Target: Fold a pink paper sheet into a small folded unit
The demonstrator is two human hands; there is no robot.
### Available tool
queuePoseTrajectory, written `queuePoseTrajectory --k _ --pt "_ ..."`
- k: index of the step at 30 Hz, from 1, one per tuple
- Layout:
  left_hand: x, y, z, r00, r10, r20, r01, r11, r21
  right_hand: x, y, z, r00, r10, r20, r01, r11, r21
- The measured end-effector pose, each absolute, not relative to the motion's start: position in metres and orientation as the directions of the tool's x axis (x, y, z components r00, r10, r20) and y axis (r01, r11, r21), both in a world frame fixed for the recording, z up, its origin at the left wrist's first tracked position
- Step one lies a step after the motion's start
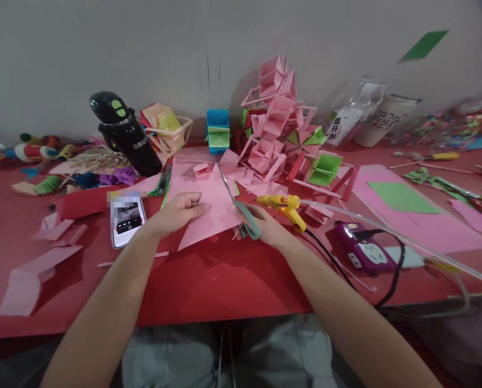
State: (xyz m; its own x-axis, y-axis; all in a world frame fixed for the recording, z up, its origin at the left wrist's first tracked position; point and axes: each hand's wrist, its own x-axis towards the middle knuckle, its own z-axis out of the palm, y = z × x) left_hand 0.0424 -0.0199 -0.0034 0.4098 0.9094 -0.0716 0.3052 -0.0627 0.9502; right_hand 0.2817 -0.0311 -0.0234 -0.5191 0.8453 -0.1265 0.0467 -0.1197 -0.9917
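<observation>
Between my hands, above the red table, is a sheet of pink paper (213,207). My left hand (184,209) pinches its left side between thumb and fingers. A pair of scissors (247,220) with green handles is gripped in my right hand (263,223). Their blades point up and away from me, lying along the right edge of the sheet; whether they are apart is hard to make out. Just right of that hand lies a yellow hot glue gun (283,206). Folded pink paper pieces (267,156) are stacked behind the sheet.
A phone (126,221) lies left of my left forearm, with a black bottle (125,134) behind it. On the right are a purple power strip (362,248), a black cord and a long clear glue stick (406,240). Green paper (403,197) rests on pink sheets.
</observation>
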Motion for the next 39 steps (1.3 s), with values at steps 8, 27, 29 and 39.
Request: queuePoseTrajectory --k 8,27,29,39 --pt "0.042 -0.02 -0.002 0.422 0.901 -0.097 0.314 -0.045 0.948 0.281 -0.033 -0.021 -0.503 0.853 -0.137 0.073 -0.116 -0.991" --pt "0.04 -0.019 -0.005 0.43 0.898 -0.094 0.295 -0.041 0.955 0.273 -0.036 -0.018 -0.42 0.895 -0.149 0.094 -0.12 -0.988" --pt "0.04 -0.019 -0.005 0.411 0.908 -0.085 0.304 -0.049 0.951 0.274 -0.035 -0.021 -0.401 0.903 -0.152 0.035 -0.15 -0.988" --pt "0.042 -0.017 -0.007 0.298 0.951 -0.078 0.197 0.019 0.98 0.28 -0.028 -0.024 -0.372 0.926 -0.055 -0.089 -0.094 -0.992"
